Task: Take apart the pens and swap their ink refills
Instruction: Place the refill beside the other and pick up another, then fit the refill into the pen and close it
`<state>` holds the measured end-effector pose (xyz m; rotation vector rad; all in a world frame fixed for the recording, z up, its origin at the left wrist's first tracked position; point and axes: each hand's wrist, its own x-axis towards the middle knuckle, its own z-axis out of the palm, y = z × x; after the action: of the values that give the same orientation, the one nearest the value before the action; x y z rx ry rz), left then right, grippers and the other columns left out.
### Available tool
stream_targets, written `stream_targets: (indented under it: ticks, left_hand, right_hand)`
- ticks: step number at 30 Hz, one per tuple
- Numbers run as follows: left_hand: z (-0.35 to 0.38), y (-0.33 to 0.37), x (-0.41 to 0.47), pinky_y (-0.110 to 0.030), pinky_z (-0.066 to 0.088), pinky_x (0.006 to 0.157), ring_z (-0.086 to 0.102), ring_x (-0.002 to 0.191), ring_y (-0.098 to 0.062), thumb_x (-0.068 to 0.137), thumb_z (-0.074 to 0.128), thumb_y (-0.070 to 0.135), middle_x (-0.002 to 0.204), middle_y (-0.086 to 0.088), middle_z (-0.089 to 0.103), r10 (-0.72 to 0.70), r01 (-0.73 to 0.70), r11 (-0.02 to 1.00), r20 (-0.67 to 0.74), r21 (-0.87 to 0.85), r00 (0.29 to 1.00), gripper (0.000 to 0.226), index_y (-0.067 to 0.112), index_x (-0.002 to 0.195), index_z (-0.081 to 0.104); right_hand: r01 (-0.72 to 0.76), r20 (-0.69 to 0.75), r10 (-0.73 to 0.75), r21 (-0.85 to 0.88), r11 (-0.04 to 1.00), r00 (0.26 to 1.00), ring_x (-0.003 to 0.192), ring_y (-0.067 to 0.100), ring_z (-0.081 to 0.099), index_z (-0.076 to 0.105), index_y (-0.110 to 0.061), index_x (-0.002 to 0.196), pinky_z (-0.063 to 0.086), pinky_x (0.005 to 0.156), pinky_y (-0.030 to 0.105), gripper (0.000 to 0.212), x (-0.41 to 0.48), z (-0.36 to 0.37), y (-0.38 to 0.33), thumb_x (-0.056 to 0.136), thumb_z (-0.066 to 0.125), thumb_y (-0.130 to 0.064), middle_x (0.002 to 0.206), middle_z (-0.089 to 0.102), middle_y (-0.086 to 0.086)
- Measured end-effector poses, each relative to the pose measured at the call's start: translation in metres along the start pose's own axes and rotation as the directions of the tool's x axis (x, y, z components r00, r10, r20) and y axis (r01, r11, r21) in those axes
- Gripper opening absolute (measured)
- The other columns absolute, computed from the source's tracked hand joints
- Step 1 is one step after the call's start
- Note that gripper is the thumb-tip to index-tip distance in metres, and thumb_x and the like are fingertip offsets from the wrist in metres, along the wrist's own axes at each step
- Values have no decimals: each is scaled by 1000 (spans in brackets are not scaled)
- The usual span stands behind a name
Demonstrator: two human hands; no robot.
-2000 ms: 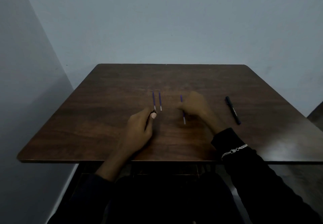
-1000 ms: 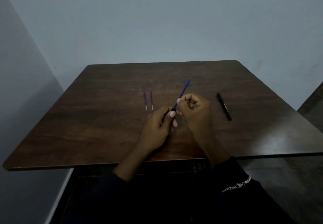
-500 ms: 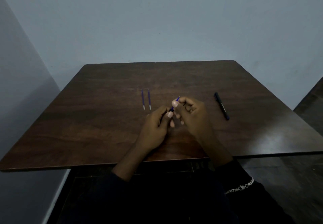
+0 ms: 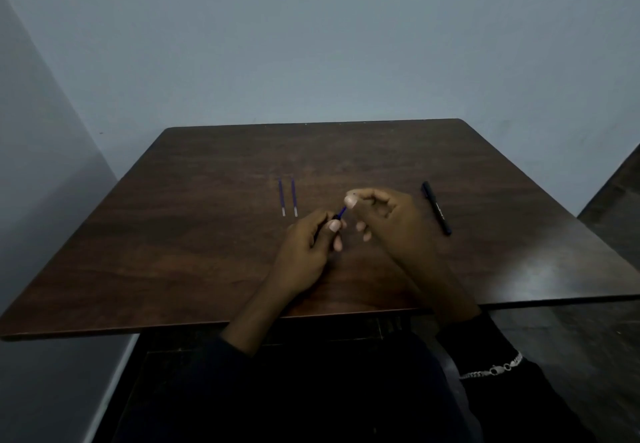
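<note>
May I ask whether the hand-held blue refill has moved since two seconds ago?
Yes. The blue refill is off the table, pinched by the right hand and entering the pen barrel in the left hand, nearer the person than the two lying refills.

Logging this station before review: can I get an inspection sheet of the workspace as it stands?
Surface: dark wooden table, glossy.
Job's things: two blue refills side by side on it; black pen lying apart at right; third refill partly inside a dark barrel.
Clutter: nothing seen.
Hands: left hand grips the barrel; right hand pinches the third refill's free end.
Cables: nothing seen.
Surroundings: plain blue-grey wall; dark floor.
</note>
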<state>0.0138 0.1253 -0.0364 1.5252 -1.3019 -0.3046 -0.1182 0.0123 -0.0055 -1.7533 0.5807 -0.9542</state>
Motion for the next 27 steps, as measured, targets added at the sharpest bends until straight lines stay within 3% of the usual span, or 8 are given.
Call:
stream_targets:
  ticks: [4,6,9,11,13,16,22,27]
  left_hand:
    - [2,-3,0,-26,46,61,57,57,-8,110,48,14,73,3,67,-27,27,999,14,-30,1000,21,12,100,66]
    - [3,-4,0,-24,46,60,57,57,-8,110,47,15,73,3,67,-32,32,999,18,-37,999,21,14,101,66]
    - [4,-4,0,-26,47,59,57,56,-8,109,47,18,72,2,67,-32,33,999,21,-44,999,21,15,101,66]
    - [4,-3,-1,-26,47,59,57,56,-7,109,47,19,72,2,68,-33,33,999,17,-40,999,21,16,100,66]
    - [3,-2,-1,-26,47,59,57,56,-7,109,47,18,72,2,68,-37,37,999,15,-38,999,21,16,100,66]
    - [3,0,-2,-29,48,61,57,57,-9,109,48,15,72,3,67,-38,39,999,14,-30,999,20,13,101,66]
    - [3,2,-2,-27,47,60,57,57,-9,110,48,15,73,0,68,-51,52,998,21,-30,998,21,11,101,67]
    - [3,2,-2,-25,47,59,57,56,-7,110,47,14,72,1,68,-52,52,998,25,-31,998,21,10,101,66]
  right_hand:
    - [-109,-189,57,-275,955,980,51,2,63,77,-19,98,53,51,20,11,19,-40,0,97,66,-20,61,69,-8]
    - [-152,-166,78,-501,852,983,59,1,62,79,-12,95,53,59,19,14,30,-57,4,95,65,-15,71,68,-9]
    - [-234,-125,203,-668,707,971,64,-2,58,78,-9,87,39,52,11,15,42,-71,11,92,64,-9,81,71,-3]
    - [-277,-103,291,-703,656,951,62,5,63,79,-9,82,47,52,17,15,48,-74,17,90,66,-9,84,76,3]
    - [-325,-104,357,-691,645,928,64,18,71,77,-10,77,62,61,33,14,51,-74,22,89,70,-10,79,77,8]
    - [-354,-107,389,-674,649,915,69,28,76,75,-10,74,66,66,48,14,51,-72,26,87,71,-8,73,75,10]
    - [-393,-119,435,-678,621,893,67,25,75,75,-2,87,66,70,48,9,52,-70,23,90,68,-6,80,74,12]
    - [-393,-133,448,-731,558,884,75,34,77,71,5,93,65,75,49,15,54,-65,14,92,64,-8,90,75,23]
